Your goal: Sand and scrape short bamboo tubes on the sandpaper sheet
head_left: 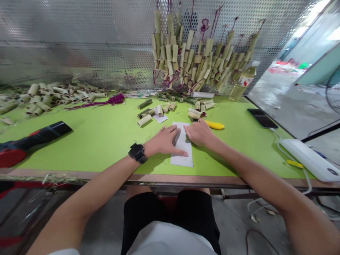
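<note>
A strip of white paper [182, 161] lies on the green tabletop in front of me. My left hand [167, 141] rests flat on it with fingers spread and thumb stretched across the sheet. At the paper's right edge, my right hand [199, 133] has its fingers curled, and a fingertip touches the sheet. Whether something small sits in those fingers is hidden. Just beyond the right hand lies a yellow-handled tool [214, 124], partly covered by the knuckles; it looks like a utility knife.
Cut bamboo tubes [145, 120] lie beyond the paper, with a larger heap [42, 99] at far left. Strung bamboo pieces [170, 53] hang on the perforated metal panel. A red-and-black power tool [34, 138], bottle [243, 83], phone [262, 118] and white power bank [310, 159] flank the workspace.
</note>
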Tool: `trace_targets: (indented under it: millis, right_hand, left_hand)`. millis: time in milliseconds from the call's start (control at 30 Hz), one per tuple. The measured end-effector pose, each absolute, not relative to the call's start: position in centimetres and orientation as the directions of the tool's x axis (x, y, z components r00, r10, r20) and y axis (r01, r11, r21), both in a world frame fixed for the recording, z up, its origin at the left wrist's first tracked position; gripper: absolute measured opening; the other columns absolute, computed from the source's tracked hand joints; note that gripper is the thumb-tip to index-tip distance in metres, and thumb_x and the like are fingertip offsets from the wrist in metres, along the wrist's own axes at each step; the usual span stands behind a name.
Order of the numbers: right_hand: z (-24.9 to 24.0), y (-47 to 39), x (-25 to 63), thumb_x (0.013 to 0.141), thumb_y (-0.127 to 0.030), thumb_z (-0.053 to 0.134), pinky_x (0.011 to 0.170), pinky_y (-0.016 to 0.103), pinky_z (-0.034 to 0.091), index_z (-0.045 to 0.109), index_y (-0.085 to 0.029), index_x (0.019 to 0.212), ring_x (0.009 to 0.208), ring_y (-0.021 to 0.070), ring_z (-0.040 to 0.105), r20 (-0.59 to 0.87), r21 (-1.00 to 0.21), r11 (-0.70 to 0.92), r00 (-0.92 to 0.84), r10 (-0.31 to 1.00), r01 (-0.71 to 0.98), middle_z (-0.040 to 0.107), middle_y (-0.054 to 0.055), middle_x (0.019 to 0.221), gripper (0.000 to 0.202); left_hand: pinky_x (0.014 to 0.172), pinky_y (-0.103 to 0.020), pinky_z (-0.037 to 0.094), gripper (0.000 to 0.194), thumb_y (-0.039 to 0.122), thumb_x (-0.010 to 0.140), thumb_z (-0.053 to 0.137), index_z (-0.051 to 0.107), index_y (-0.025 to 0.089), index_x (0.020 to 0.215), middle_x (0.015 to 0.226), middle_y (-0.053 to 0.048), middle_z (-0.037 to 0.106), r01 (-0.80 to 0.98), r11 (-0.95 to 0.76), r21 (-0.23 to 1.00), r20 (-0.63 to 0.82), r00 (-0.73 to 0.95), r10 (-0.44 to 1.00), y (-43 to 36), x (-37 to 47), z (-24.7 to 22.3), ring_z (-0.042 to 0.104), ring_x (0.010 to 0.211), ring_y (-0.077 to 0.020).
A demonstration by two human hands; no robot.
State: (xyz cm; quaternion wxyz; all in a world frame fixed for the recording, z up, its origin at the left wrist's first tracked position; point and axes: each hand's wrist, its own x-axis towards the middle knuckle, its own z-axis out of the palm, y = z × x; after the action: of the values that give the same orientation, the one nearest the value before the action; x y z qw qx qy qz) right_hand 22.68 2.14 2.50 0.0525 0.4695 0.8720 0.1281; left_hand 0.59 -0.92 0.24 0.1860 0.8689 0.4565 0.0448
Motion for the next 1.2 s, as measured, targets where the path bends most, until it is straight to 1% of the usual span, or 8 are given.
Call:
trace_targets:
  millis: [200, 400, 500, 633, 767, 900, 1100, 1200]
  right_hand:
    - [2.3, 2.1, 22.6, 0.123, -0.029, 0.026, 0.089, 0.045, 0.035, 0.089, -0.013, 0.096, 0.079, 0.0284, 0.067, 0.084, 0.298, 0.466, -0.509, 0.857, 0.833, 0.086, 0.02, 0.092, 0.07]
    - [2.4, 0.8, 22.4, 0.124, -0.028, 0.031, 0.088, 0.043, 0.034, 0.091, -0.015, 0.105, 0.086, 0.0293, 0.07, 0.081, 0.266, 0.511, -0.547, 0.833, 0.818, 0.086, 0.019, 0.093, 0.064]
    - [2.4, 0.7, 22.3, 0.124, -0.028, 0.032, 0.089, 0.043, 0.033, 0.09, -0.013, 0.101, 0.085, 0.029, 0.068, 0.114, 0.267, 0.473, -0.515, 0.85, 0.84, 0.086, 0.02, 0.092, 0.064]
    - [2.2, 0.9, 22.2, 0.124, -0.029, 0.034, 0.086, 0.042, 0.031, 0.089, -0.015, 0.098, 0.085, 0.0281, 0.066, 0.1, 0.209, 0.543, -0.571, 0.815, 0.813, 0.085, 0.017, 0.091, 0.062]
    - [2.0, 1.0, 22.3, 0.124, -0.027, 0.031, 0.085, 0.043, 0.032, 0.089, -0.013, 0.097, 0.085, 0.0292, 0.065, 0.139, 0.222, 0.488, -0.523, 0.841, 0.844, 0.084, 0.018, 0.088, 0.065]
    - [1.8, 0.7, 22.3, 0.124, -0.029, 0.032, 0.083, 0.043, 0.033, 0.09, -0.015, 0.103, 0.092, 0.0305, 0.067, 0.097, 0.183, 0.575, -0.597, 0.797, 0.797, 0.085, 0.018, 0.092, 0.063]
    - [2.1, 1.9, 22.4, 0.123, -0.03, 0.028, 0.081, 0.042, 0.037, 0.091, -0.011, 0.109, 0.093, 0.0312, 0.068, 0.116, 0.201, 0.456, -0.484, 0.868, 0.867, 0.085, 0.02, 0.099, 0.067]
    - [2.0, 1.6, 22.1, 0.124, -0.032, 0.031, 0.077, 0.04, 0.038, 0.091, -0.014, 0.108, 0.089, 0.029, 0.07, 0.079, 0.164, 0.517, -0.533, 0.842, 0.84, 0.085, 0.019, 0.099, 0.065]
  left_hand:
    - [0.146, -0.061, 0.016, 0.139, 0.108, 0.08, 0.065, 0.041, 0.017, 0.182, 0.194, -0.022, 0.027, 0.78, -0.511, 0.362, -0.073, 0.57, 0.818, -0.9, 0.6, 0.1, 0.027, 0.179, -0.0478]
    - [0.146, -0.061, 0.018, 0.14, 0.109, 0.079, 0.066, 0.041, 0.017, 0.182, 0.193, -0.021, 0.031, 0.77, -0.523, 0.364, -0.068, 0.582, 0.81, -0.9, 0.5, 0.1, 0.027, 0.179, -0.0488]
    - [0.146, -0.062, 0.017, 0.139, 0.108, 0.08, 0.067, 0.041, 0.017, 0.182, 0.194, -0.02, 0.027, 0.778, -0.509, 0.368, -0.077, 0.571, 0.817, -0.9, 0.5, 0.1, 0.026, 0.179, -0.0487]
    - [0.147, -0.061, 0.017, 0.14, 0.108, 0.079, 0.067, 0.041, 0.016, 0.182, 0.194, -0.021, 0.03, 0.771, -0.518, 0.372, -0.075, 0.581, 0.811, -0.9, 0.5, 0.1, 0.025, 0.18, -0.0479]
    - [0.146, -0.062, 0.016, 0.14, 0.108, 0.08, 0.065, 0.039, 0.016, 0.183, 0.194, -0.021, 0.027, 0.781, -0.506, 0.365, -0.078, 0.568, 0.82, -1.0, 0.6, 0.2, 0.026, 0.18, -0.0477]
    - [0.147, -0.06, 0.017, 0.14, 0.108, 0.08, 0.065, 0.042, 0.013, 0.181, 0.193, -0.023, 0.029, 0.771, -0.514, 0.376, -0.075, 0.578, 0.813, -1.1, 0.7, 0.3, 0.027, 0.18, -0.0468]
    - [0.146, -0.062, 0.018, 0.139, 0.107, 0.081, 0.065, 0.04, 0.016, 0.183, 0.194, -0.022, 0.028, 0.785, -0.511, 0.35, -0.079, 0.569, 0.819, -1.0, 0.7, 0.2, 0.026, 0.179, -0.0487]
    - [0.146, -0.062, 0.017, 0.138, 0.107, 0.082, 0.064, 0.04, 0.015, 0.182, 0.193, -0.023, 0.029, 0.775, -0.518, 0.362, -0.081, 0.58, 0.811, -1.0, 0.6, 0.2, 0.027, 0.179, -0.0472]
